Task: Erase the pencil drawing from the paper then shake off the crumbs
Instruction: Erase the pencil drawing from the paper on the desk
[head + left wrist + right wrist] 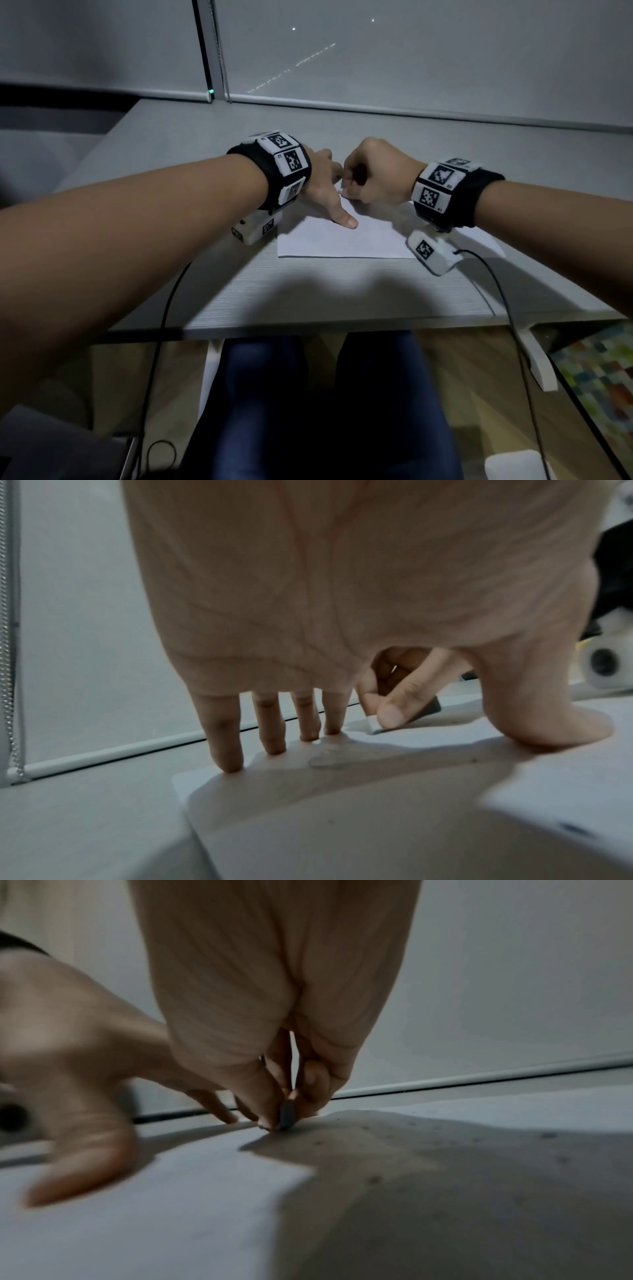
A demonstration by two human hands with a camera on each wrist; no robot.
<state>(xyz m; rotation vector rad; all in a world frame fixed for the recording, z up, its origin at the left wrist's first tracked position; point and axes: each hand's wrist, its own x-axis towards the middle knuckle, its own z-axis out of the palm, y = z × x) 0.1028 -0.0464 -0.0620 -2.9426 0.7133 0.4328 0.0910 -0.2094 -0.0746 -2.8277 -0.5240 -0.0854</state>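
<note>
A white sheet of paper (342, 240) lies on the grey desk (308, 294). My left hand (329, 192) is spread flat on the paper (411, 818), fingertips and thumb pressing it down. My right hand (363, 178) is curled and pinches a small eraser (404, 715), white at the tip with a dark sleeve, pressing its end on the paper beside the left index finger. In the right wrist view the eraser (286, 1118) shows as a dark edge between thumb and finger. Small dark crumbs (373, 1179) dot the paper (171, 1218). The drawing is hidden by the hands.
A window blind (411, 51) hangs right behind the desk, its bottom rail (411, 109) at the desk's far edge. Black cables (507, 301) run from the wrist cameras over the near edge. My legs are under the desk.
</note>
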